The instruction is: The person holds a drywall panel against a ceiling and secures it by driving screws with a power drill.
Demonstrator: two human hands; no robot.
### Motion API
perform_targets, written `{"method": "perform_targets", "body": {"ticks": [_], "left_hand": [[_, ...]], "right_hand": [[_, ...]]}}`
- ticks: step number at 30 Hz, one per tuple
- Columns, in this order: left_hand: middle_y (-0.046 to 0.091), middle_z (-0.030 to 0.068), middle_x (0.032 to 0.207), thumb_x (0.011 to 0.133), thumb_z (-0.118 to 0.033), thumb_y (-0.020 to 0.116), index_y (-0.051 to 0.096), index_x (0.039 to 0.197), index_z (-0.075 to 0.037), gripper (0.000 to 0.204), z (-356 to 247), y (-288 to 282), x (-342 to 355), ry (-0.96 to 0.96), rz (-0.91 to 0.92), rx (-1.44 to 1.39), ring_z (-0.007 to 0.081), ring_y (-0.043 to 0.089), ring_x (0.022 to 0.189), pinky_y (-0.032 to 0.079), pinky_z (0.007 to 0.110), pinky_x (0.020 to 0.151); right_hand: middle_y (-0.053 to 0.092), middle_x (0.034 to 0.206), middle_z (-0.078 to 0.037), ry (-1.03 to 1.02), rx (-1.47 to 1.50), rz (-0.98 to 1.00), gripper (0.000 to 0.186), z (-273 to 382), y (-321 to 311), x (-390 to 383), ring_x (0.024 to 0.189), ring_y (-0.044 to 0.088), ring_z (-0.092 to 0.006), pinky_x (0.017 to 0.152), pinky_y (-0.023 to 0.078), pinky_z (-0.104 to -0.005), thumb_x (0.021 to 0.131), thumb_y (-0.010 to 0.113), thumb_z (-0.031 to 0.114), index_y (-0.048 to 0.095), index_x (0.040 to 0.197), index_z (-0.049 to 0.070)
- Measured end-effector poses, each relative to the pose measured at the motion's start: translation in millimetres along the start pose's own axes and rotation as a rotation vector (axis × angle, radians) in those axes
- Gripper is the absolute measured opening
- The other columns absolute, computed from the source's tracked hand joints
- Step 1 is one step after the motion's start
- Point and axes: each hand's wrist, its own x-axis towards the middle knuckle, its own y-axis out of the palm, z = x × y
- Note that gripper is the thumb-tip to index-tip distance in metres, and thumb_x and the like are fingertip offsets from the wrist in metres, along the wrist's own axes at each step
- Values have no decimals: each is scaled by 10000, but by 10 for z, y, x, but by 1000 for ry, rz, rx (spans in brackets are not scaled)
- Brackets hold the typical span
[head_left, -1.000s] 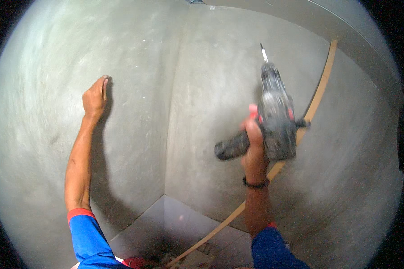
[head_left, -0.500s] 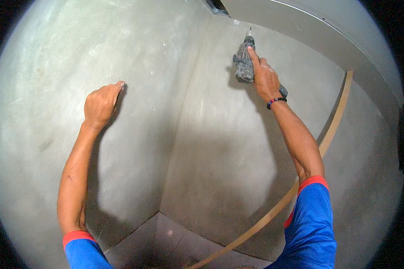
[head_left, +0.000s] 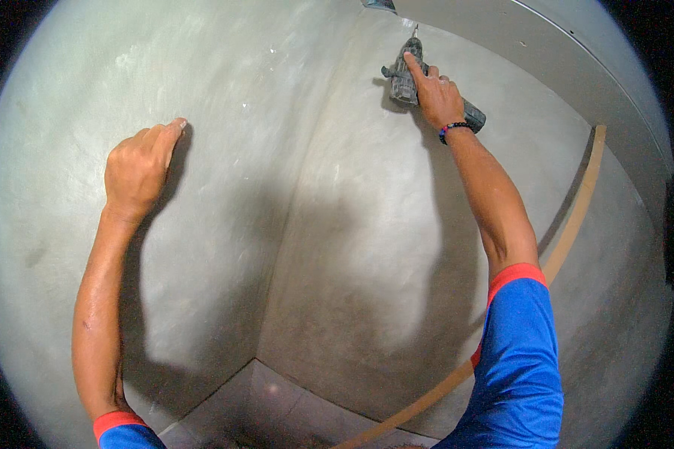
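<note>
My left hand (head_left: pixel 141 165) is up near the grey plastered left wall (head_left: pixel 210 224), fingers curled and pressed together at the tips; whatever they hold, if anything, is too small to make out. My right hand (head_left: pixel 438 101) grips a dark grey power drill (head_left: pixel 404 91), index finger laid along its body. The drill's thin bit points up, its tip at the top of the right wall (head_left: pixel 374 239), just under a grey overhead ledge (head_left: pixel 547 52), close to the corner. Whether the tip touches is unclear.
A long tan wooden strip (head_left: pixel 583 194) leans diagonally along the right wall from under the ledge to the lower middle, behind my right arm. Grey tiles (head_left: pixel 284 408) cover the walls' lower part at the bottom centre. A small dark gap (head_left: pixel 379 6) shows at the top beside the ledge.
My right hand has lifted the drill to the top of the wall, rising further in the last half second. My left hand has moved slightly left and up since half a second ago.
</note>
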Motion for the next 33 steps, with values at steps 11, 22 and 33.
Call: {"method": "perform_targets", "body": {"ticks": [11,22,33], "left_hand": [[638,67,834,766,-55,543,587,1041,-102,283,49,-120,-25,-1,-35,-71,209,618,681,493,312,568],[628,67,800,794,-90,546,593,1007,-108,218,134,18,-27,-13,-61,-132,194,608,668,480,303,558],[655,96,904,806,-93,531,592,1047,-104,249,263,340,-107,-49,-53,-260,233,640,770,505,324,632]], "right_hand": [[577,941,-190,36,-49,35,592,-16,-31,97,790,624,-346,661,512,-418,852,447,86,246,1367,298],[576,917,-186,17,-107,47,574,51,-100,181,789,627,-340,662,514,-416,857,436,94,254,1363,295],[578,946,-204,21,-174,88,577,146,-104,300,800,628,-344,656,510,-423,860,427,92,235,1369,286]]}}
